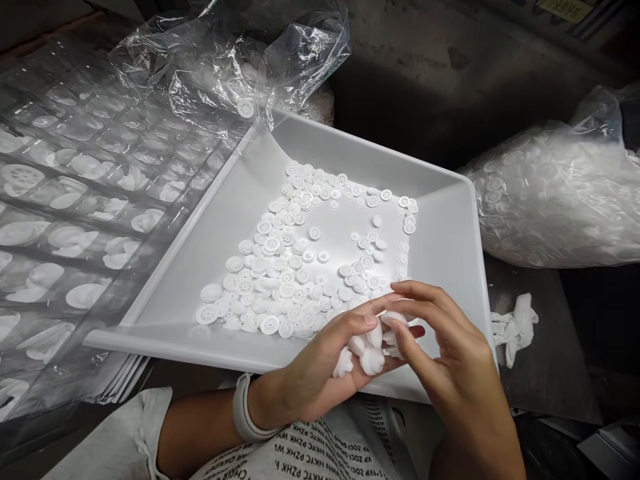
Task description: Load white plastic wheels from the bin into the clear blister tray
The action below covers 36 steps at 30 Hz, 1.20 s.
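Tray: a shallow white plastic tray (360,147) sits square in front of the person, with sloped walls and a flat floor.

In the tray: a loose single layer of small white plastic discs (285,280), some solid, some spoked like little wheels, spread from the far right corner to the near left corner.

Left hand (320,353): palm up and cupped over the near rim, with a handful of discs (373,360) lying in it.

Right hand (450,340): curved over the handful from the right, its fingertips (393,320) on the top discs.

Grip: the left is a loose, half-closed cradle holding the pile. The right is narrow and close around the pieces, but I can't tell whether it has pinched one.

Edges: the hands overlap the near rim, and the left tray wall lies against a stack of clear moulded plastic sheets (85,200).

Room for moving: white tray floor shows between the discs and the left wall, and a strip shows along the far wall.

Around: a clear plastic bag (230,73) bunches at the far corner, with one disc (245,108) on it. A fat bag of discs (555,200) lies to the right, above a crumpled white glove (515,327). A wristband (247,410) circles the left wrist.
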Tool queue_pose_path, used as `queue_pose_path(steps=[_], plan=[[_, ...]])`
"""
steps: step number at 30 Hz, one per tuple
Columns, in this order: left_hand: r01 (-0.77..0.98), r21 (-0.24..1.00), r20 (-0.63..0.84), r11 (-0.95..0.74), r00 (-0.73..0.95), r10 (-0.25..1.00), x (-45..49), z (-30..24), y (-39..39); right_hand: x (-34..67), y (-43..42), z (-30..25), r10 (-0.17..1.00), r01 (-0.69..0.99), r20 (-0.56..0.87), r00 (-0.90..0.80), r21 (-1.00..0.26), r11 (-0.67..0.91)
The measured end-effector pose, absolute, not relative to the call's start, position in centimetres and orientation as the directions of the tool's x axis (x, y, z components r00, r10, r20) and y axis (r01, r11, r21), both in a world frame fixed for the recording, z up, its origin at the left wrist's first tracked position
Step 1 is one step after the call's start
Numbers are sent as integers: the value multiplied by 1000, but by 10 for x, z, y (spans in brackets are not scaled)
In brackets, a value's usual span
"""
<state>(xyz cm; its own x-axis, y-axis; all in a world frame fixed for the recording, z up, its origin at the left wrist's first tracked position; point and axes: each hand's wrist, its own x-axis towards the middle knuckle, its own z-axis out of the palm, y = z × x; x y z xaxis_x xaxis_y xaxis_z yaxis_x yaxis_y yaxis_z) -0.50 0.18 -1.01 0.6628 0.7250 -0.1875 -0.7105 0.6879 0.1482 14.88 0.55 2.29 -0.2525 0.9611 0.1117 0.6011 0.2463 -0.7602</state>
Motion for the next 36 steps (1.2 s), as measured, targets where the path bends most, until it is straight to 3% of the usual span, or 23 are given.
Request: queue_pose_path(steps=[8,15,21,31,36], plan=[[-775,72,-315,627,579,752,-6,-7,2,148,0,14,967,461,241,83,-870,177],[-787,38,-418,616,547,725,-6,-7,2,151,-4,0,974,493,158,164,-868,58],[-745,68,-432,664,578,693,-7,-5,2,149,-7,-4,975,499,145,168,-865,42],[-778,2,-405,629,574,711,-6,-4,4,150,-7,-1,993,505,77,90,-863,21],[-782,-1,-415,624,568,711,-5,-5,3,153,-9,0,989,541,122,81,-839,59]])
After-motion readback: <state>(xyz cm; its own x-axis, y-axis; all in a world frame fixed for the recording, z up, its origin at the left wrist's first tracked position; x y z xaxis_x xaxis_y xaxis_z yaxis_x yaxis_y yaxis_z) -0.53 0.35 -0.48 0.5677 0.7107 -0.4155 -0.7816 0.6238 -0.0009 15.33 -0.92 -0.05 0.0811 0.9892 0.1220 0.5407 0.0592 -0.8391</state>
